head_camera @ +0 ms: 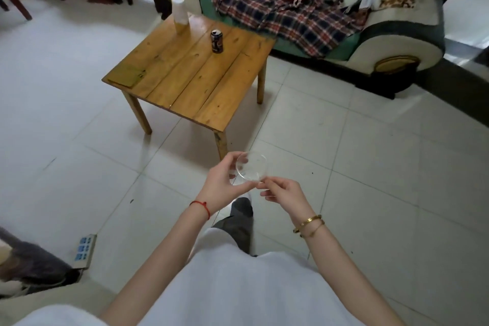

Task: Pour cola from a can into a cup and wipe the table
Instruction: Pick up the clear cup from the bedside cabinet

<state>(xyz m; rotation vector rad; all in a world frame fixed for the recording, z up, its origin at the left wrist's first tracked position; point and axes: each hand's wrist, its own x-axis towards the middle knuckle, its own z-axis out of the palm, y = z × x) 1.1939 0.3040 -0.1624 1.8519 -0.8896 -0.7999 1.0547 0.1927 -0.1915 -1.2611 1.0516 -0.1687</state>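
You hold the cup (251, 169) between both hands, left hand (225, 185) gripping its side, right hand (284, 192) pinching its rim, the can (216, 41) on the table (185, 82) well beyond them.

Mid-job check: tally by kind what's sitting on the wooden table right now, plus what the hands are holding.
Cans: 1, the dark cola can standing upright on the table.
Cup stacks: 1, the white stack of cups at the far corner.
Flat yellowish pads: 1, the pad at the left edge.
Clear cups: 1, the clear cup held by left hand and right hand.
Total: 4.
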